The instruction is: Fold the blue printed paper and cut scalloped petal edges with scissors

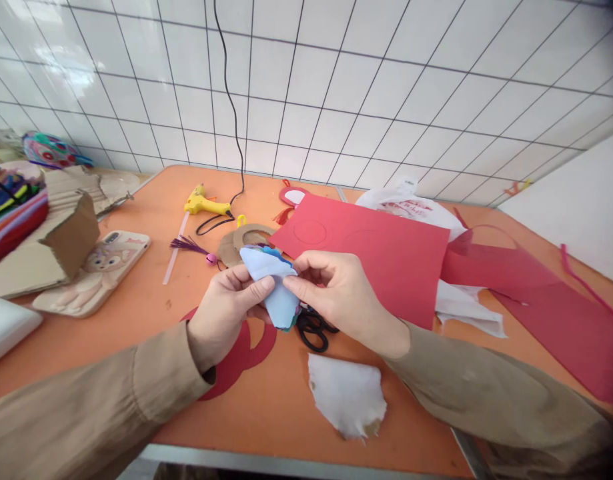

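Between my hands, above the middle of the table, is a light blue folded piece (282, 301) of paper or cloth, with darker blue and green layers showing at its edges. My left hand (223, 308) grips it from the left, thumb on top. On its right side, the thumb and fingers of my right hand (339, 283) pinch it. Black-handled scissors (313, 331) lie just below, partly covered. Red cut-out rings (236, 363) lie beneath my left wrist. Nearer the table edge is a torn white scrap (347, 395). Cardboard rings (231, 248) sit behind my hands, partly hidden.
A yellow glue gun (206, 201) with a cord lies at the back left. A phone in a case (99, 270) and a cardboard box (46, 247) are at the left. Red sheets (386, 253), a white plastic bag (411, 207) and a white scrap (469, 310) cover the right.
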`<state>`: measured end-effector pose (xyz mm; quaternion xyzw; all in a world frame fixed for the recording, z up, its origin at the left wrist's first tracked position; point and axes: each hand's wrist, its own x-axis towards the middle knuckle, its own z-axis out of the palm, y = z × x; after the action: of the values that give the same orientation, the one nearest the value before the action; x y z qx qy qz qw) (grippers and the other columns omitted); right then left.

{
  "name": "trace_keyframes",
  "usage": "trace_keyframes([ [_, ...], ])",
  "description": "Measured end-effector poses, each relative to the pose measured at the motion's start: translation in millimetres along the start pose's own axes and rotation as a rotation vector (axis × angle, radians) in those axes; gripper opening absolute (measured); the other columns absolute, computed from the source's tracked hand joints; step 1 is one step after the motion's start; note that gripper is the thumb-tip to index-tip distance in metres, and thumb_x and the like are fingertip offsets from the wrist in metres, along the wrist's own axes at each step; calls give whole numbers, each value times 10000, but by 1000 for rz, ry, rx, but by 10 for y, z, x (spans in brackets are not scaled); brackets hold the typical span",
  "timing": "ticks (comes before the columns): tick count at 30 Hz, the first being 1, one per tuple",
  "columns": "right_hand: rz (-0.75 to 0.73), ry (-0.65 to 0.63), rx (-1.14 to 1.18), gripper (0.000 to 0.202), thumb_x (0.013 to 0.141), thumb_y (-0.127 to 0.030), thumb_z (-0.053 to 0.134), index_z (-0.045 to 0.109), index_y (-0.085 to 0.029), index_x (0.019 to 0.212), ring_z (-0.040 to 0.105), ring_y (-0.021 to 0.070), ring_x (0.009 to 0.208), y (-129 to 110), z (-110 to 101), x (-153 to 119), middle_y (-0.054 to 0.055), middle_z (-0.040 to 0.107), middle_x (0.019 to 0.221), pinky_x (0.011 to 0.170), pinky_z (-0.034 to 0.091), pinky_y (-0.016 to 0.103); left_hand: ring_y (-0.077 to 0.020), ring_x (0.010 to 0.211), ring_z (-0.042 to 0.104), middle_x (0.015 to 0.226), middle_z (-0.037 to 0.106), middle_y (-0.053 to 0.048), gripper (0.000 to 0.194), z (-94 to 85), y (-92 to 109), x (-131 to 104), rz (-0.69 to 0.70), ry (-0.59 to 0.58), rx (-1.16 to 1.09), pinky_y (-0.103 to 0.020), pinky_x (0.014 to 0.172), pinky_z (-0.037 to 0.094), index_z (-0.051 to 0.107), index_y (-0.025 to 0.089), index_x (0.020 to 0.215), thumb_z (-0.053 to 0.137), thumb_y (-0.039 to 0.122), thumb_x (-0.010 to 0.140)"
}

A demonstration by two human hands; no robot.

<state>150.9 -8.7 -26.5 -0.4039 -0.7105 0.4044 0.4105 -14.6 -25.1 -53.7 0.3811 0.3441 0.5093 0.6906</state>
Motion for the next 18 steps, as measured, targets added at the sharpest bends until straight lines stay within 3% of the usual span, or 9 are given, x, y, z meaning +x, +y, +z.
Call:
trace_keyframes([
  [6, 6, 10, 54, 155, 776, -279, 664, 584, -184, 683, 512, 102, 533, -10, -17, 11, -25, 567, 615, 489, 433, 240, -143, 501, 623, 620, 708, -52, 249, -7, 3, 0, -5, 16, -3, -240, 482, 523, 739, 125, 759, 843, 326, 656],
  [12, 133, -15, 179, 215, 750, -311, 692, 553, -182, 649, 529, 97, 454, -76, -38, 28, -32, 563, 551, 431, 453, 238, -135, 491, 616, 626, 710, -50, 243, -15, -3, 8, -30, -2, -27, -231, 471, 515, 743, 129, 739, 846, 332, 652],
  [18, 131, -42, 252, 226, 714, -348, 747, 618, -162, 702, 594, 121, 546, -67, -45, 42, -4, 620, 640, 512, 514, 265, -141, 494, 629, 622, 712, -46, 246, -8, -7, 10, -23, -11, -23, -234, 479, 519, 750, 136, 763, 849, 332, 652],
])
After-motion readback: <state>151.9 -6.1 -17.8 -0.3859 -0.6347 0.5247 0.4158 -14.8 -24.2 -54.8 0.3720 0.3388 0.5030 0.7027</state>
